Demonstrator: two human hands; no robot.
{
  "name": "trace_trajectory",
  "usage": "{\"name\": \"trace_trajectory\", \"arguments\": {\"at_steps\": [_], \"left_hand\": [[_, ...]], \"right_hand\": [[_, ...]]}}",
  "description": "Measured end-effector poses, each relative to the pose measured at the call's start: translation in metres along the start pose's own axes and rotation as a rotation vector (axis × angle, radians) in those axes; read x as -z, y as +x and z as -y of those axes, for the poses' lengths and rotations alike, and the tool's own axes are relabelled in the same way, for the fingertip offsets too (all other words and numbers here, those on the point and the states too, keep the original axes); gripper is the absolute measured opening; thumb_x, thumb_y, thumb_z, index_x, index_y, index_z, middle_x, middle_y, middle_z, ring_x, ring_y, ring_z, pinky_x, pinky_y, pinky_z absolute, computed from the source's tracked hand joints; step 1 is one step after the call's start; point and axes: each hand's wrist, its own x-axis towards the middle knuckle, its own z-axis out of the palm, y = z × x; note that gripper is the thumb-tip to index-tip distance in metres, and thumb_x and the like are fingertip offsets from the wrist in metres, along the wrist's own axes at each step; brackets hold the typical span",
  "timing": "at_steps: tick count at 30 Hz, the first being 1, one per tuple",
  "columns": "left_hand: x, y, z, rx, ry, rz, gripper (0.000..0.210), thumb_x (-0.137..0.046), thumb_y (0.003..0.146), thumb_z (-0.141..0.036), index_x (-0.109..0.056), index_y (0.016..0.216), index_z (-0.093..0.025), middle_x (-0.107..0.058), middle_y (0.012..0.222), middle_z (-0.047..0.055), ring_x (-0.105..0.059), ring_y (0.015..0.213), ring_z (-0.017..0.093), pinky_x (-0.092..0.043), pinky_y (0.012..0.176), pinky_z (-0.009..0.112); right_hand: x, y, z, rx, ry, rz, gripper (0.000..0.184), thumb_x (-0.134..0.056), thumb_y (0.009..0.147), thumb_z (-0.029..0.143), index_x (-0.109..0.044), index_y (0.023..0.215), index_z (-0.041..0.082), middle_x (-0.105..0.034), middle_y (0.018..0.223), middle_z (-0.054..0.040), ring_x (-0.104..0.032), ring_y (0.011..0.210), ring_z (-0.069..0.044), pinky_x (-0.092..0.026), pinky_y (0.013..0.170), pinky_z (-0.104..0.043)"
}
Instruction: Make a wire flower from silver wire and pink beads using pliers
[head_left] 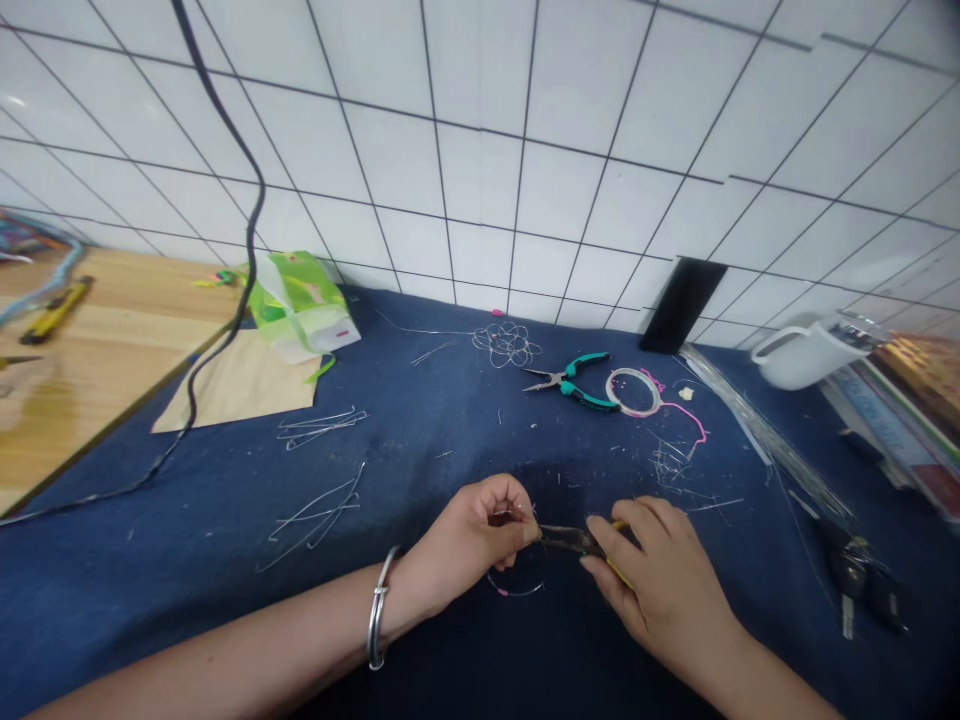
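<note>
My left hand (491, 530), with a silver bangle at the wrist, pinches a thin wire piece (517, 592) that curves below the fingers and carries a small pink part. My right hand (649, 575) is closed round yellow-handled pliers (574, 538). The tips of these pliers meet the wire at my left fingertips; the exact contact is too small to make out. Farther back lie teal-handled needle-nose pliers (574, 382), a flower-shaped wire piece (506, 344) and a white ring-shaped dish (634, 391) with pink bits and a pink strand.
Bent wires (319, 520) lie to the left, and wire scraps (671, 465) to the right. A black cable (251, 230) hangs across the left side. A white mug (806, 352), keys (847, 580) and a bundle of wire lengths (765, 430) are at the right. The tiled wall (480, 170) bounds the back.
</note>
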Motion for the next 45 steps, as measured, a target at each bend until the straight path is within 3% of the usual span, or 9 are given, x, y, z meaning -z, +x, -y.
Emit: {"name": "trace_trajectory", "arguments": {"at_steps": [6,24,45], "left_hand": [[0.0006,0.0006,0.0001,0.005,0.065,0.017,0.01,-0.057,0.072,-0.019,-0.048,0.075,-0.016,-0.052,0.063,-0.004,-0.043,0.046,0.005,-0.037,0.045,0.018],[0.001,0.0014,0.004,-0.056,0.131,0.062,0.006,-0.052,0.074,-0.013,-0.047,0.072,-0.016,-0.047,0.061,-0.005,-0.041,0.05,0.006,-0.035,0.047,0.019],[0.0018,0.0006,0.0019,-0.035,0.167,0.109,0.003,-0.049,0.078,-0.015,-0.047,0.078,-0.015,-0.049,0.061,-0.005,-0.046,0.052,0.007,-0.036,0.05,0.019]], "right_hand": [[0.0002,-0.0011,0.0004,0.008,-0.034,-0.06,0.025,-0.049,0.081,0.033,-0.059,0.103,0.024,-0.056,0.094,-0.0088,-0.046,0.088,-0.024,-0.036,0.073,-0.038],[0.0,0.003,-0.0075,0.01,0.244,0.119,0.021,-0.044,0.084,0.031,-0.059,0.096,0.023,-0.054,0.085,-0.0048,-0.044,0.077,-0.017,-0.036,0.069,-0.031],[0.0013,0.0024,-0.0084,-0.021,0.204,0.12,0.02,-0.044,0.084,0.032,-0.056,0.098,0.023,-0.05,0.09,-0.0059,-0.043,0.082,-0.019,-0.034,0.071,-0.034]]}}
